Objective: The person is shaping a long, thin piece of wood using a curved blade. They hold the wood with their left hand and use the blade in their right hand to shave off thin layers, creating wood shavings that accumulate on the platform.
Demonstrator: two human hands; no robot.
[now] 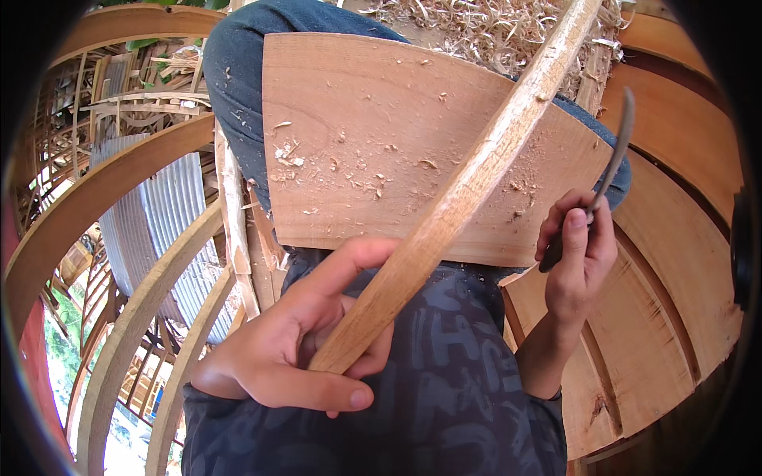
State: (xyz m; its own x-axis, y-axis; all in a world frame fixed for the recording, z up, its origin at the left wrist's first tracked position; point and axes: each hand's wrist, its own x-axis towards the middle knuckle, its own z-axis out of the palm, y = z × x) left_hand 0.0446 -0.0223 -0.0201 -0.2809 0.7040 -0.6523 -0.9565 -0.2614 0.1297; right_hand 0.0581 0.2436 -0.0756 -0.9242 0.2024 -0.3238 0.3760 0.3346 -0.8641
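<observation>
My left hand (298, 333) is closed round the lower end of a long wooden strip (468, 194). The strip slants up to the right and runs out of view at the top; its upper part looks paler and rougher. On the right, my right hand (582, 242) grips a knife (615, 163) with a thin, slightly curved blade pointing up. The blade stands apart from the strip. Beneath the strip, a broad flat wooden board (357, 119) lies across my legs, with shavings (290, 155) scattered over it.
Curved wooden ribs (127, 365) rise on the left, with a corrugated metal sheet (175, 226) and stacked wood beyond them. Wide planks (635, 373) curve along the right side. A heap of curled shavings (476, 32) lies at the top.
</observation>
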